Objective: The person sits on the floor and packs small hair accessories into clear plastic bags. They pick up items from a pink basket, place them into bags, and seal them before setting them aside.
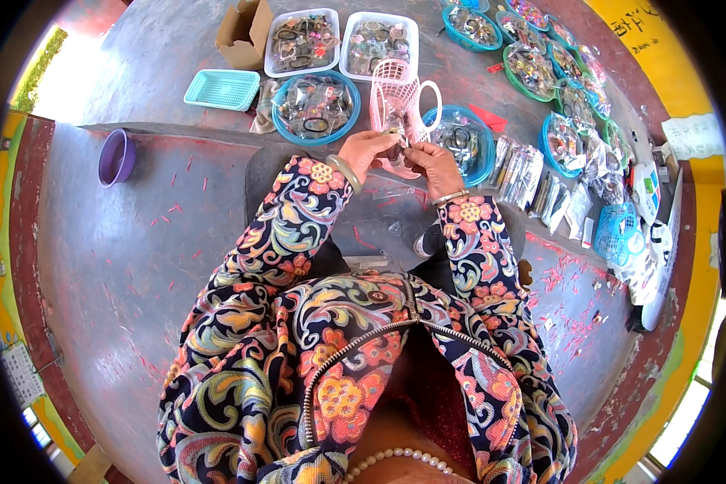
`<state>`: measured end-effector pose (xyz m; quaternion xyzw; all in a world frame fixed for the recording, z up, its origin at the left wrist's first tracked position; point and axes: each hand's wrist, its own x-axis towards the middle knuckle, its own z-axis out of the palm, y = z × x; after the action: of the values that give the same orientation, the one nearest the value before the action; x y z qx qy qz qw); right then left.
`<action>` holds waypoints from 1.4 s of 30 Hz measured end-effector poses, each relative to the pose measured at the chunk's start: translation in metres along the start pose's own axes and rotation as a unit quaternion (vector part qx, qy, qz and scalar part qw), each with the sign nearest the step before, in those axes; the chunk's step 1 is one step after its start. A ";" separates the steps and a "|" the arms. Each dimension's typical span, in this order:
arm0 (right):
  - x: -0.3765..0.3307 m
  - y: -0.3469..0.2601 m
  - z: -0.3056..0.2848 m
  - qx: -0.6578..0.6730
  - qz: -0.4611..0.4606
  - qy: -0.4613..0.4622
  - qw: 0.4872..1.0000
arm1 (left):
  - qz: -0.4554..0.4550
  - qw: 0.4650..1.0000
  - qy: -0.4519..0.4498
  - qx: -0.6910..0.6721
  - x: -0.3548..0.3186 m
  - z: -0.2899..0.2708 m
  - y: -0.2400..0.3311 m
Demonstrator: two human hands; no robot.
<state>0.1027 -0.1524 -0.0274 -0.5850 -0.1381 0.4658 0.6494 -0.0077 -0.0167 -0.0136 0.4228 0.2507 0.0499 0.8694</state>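
Head view: at twelve o'clock from the person's chest, the left hand [369, 148] and right hand [432, 164] meet, fingers pinched shut on a small item [397, 148] too tiny to identify. Just behind them, touching, stands a pink mesh basket [395, 97]. At eleven o'clock sits a blue round bowl [315, 106] of trinkets; a purple cup [117, 157] lies at nine.
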 end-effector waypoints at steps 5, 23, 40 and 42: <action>-0.004 -0.006 0.005 0.033 -0.013 0.013 0.999 | 0.002 0.995 0.037 0.091 0.003 0.000 -0.005; -0.001 -0.006 -0.001 -0.039 0.004 -0.008 0.999 | 0.018 0.984 0.059 0.164 0.010 -0.007 -0.010; 0.039 -0.033 -0.007 -0.459 -0.124 0.191 0.859 | 0.027 0.987 0.133 0.091 0.007 -0.006 -0.003; 0.065 -0.025 -0.007 -0.527 -0.150 0.217 0.808 | 0.026 0.987 0.137 0.085 0.008 -0.004 -0.004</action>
<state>0.1535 -0.1036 -0.0307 -0.8950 -0.3039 0.0799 0.3166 -0.0030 -0.0140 -0.0216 0.4907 0.3592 0.1084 0.7864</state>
